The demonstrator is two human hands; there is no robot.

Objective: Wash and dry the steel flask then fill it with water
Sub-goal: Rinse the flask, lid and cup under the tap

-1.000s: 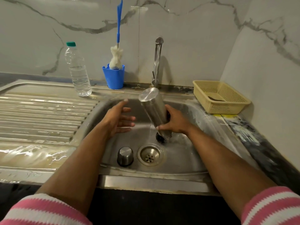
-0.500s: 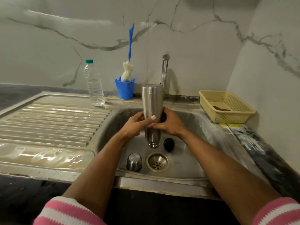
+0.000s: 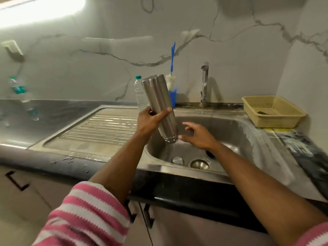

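Left hand (image 3: 150, 119) grips the flask (image 3: 159, 107) round its middle, upside down and tilted, mouth over the sink (image 3: 248, 132) with water pouring out. Right hand (image 3: 197, 135) hangs loose and open just beside the mouth, holding nothing. Down in the bowl sit a steel cap (image 3: 177, 160) and the drain (image 3: 199, 164); the tap (image 3: 204, 82) runs a thin stream. Wet drainboard (image 3: 99, 128) on the left, dark table (image 3: 177, 185) edge in front, marble wall behind, basket (image 3: 273, 110) in the right corner.
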